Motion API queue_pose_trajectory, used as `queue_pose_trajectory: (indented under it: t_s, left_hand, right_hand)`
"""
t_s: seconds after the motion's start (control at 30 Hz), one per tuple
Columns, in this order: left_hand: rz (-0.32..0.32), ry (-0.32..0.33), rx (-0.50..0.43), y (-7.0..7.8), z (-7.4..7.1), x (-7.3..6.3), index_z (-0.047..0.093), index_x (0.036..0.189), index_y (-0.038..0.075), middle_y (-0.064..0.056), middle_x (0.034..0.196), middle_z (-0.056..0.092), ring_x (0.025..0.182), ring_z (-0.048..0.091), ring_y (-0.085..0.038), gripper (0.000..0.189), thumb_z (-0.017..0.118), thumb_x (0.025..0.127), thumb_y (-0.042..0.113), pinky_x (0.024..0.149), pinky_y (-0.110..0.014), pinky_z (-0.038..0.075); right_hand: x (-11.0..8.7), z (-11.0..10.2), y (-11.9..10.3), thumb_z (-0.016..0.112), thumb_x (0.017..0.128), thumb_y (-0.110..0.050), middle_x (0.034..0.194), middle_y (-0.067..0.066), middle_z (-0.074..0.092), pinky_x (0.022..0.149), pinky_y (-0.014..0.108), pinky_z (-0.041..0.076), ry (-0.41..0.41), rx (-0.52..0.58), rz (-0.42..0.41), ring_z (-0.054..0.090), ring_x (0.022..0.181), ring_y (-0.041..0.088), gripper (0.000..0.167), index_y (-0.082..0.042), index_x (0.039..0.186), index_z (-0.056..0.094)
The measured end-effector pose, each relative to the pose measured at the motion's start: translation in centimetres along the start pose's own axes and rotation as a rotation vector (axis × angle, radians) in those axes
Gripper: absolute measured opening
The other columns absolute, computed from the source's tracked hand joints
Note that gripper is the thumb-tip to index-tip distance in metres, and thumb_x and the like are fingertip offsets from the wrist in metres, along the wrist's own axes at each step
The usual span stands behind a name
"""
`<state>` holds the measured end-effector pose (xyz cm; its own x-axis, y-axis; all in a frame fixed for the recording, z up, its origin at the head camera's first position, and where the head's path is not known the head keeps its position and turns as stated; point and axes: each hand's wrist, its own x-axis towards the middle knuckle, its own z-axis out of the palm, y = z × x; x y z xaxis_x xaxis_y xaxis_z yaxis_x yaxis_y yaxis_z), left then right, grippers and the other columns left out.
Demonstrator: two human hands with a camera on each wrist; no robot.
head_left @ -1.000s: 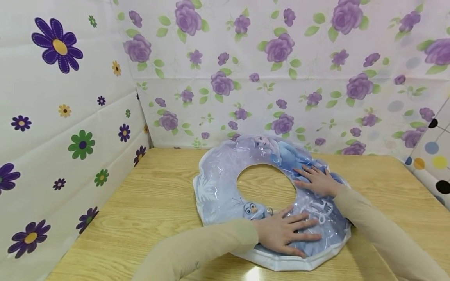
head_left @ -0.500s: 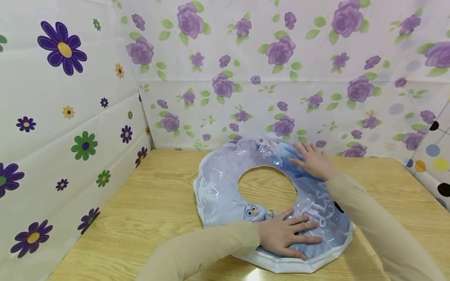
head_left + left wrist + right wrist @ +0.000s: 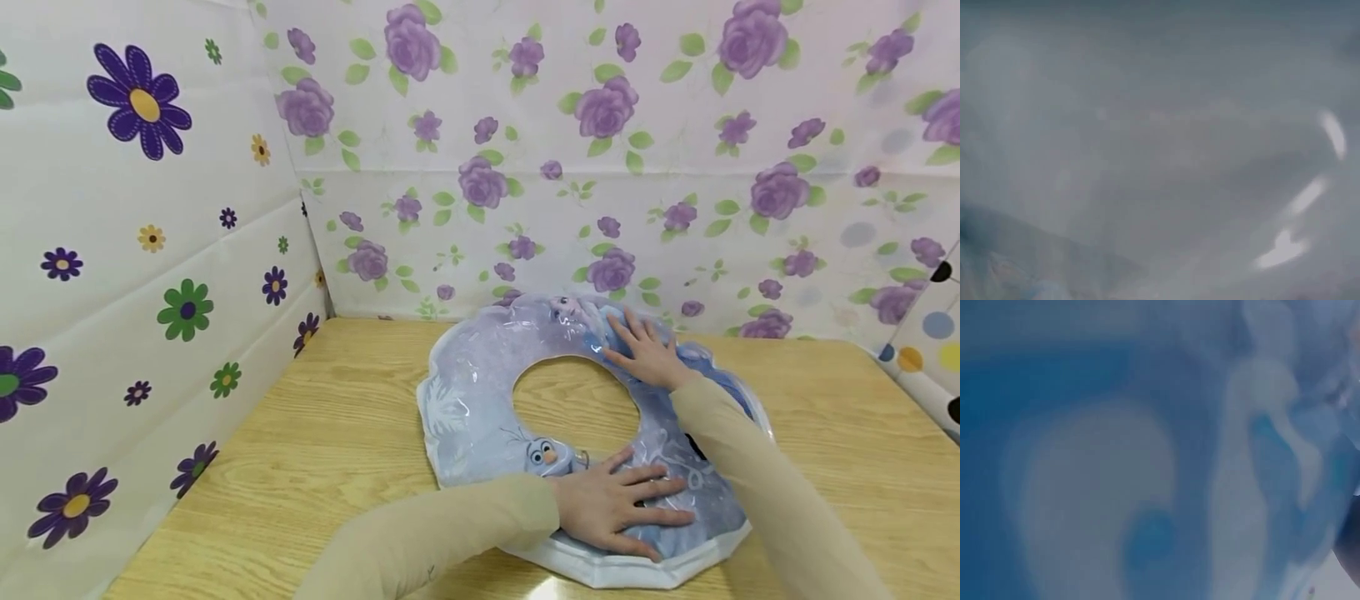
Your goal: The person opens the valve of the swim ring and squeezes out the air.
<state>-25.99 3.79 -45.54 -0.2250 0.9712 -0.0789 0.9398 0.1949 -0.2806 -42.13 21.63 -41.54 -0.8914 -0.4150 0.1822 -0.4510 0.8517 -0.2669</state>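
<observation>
Nearest, a beige left sleeve (image 3: pixel 435 533) came in from about 7 o'clock and a matching right sleeve (image 3: pixel 761 479) from about 5. The left hand (image 3: pixel 617 510) lay palm-down, fingers straight and spread wide, on a swim ring (image 3: pixel 472 392) at the ring's own 5 o'clock. The ring, glossy, creased and pale blue-violet, lay on a wooden table (image 3: pixel 360 408), toward 5 o'clock in the head view, with wood showing through its hole. A printed snowman (image 3: pixel 546 457) sat at the ring's 7 o'clock, a snowflake (image 3: pixel 444 408) at 9. Farther off, the right hand (image 3: pixel 643 352), its fingers also wide apart, lay over the ring's 2 o'clock. Beyond rose a rose-patterned cloth (image 3: pixel 585 158) at 12, a daisy-patterned cloth (image 3: pixel 161 200) at 9 and a dotted cloth (image 3: pixel 924 375) at 3.
</observation>
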Motion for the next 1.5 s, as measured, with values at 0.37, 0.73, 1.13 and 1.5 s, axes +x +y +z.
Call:
queue_pose_trajectory:
  t_s: [0.37,0.73,1.13,1.5]
  left_hand:
    - [-0.002,-0.014,0.019,0.0,0.0,0.1,-0.007,0.143,0.035,0.004,0.147,-0.018,0.129,-0.02,-0.015,0.065,0.022,0.091,0.061,0.1,-0.046,-0.01]
    - [0.008,0.004,0.002,-0.3,0.0,0.0,-0.005,0.144,0.034,0.003,0.147,-0.017,0.13,-0.02,-0.015,0.064,0.023,0.092,0.059,0.101,-0.045,-0.008]
    - [0.003,0.015,0.033,-0.1,0.0,0.1,-0.003,0.144,0.034,0.004,0.149,-0.012,0.131,-0.017,-0.015,0.065,0.023,0.091,0.06,0.101,-0.047,-0.007]
    - [0.004,0.015,0.027,0.0,0.1,0.0,-0.002,0.144,0.034,0.003,0.148,-0.014,0.131,-0.018,-0.015,0.065,0.023,0.091,0.06,0.101,-0.046,-0.007]
  right_hand:
    - [0.3,0.9,0.3,0.029,0.096,-0.05,0.148,0.018,0.0,0.084,0.073,-0.003,-0.093,0.019,0.029,-0.002,0.129,0.045,0.063,-0.017,0.147,0.009]
    - [0.8,1.4,0.2,0.027,0.096,-0.05,0.148,0.018,0.002,0.085,0.071,-0.007,-0.158,0.008,0.016,-0.001,0.129,0.045,0.061,-0.02,0.147,0.011]
    - [0.7,1.6,-0.2,0.026,0.096,-0.05,0.148,0.018,0.006,0.084,0.072,-0.005,-0.204,-0.023,0.02,0.001,0.129,0.045,0.061,-0.019,0.147,0.014]
    - [0.5,1.6,-1.1,0.027,0.098,-0.045,0.147,0.017,0.011,0.087,0.07,-0.002,-0.255,-0.099,0.04,0.005,0.129,0.043,0.058,-0.013,0.146,0.019]
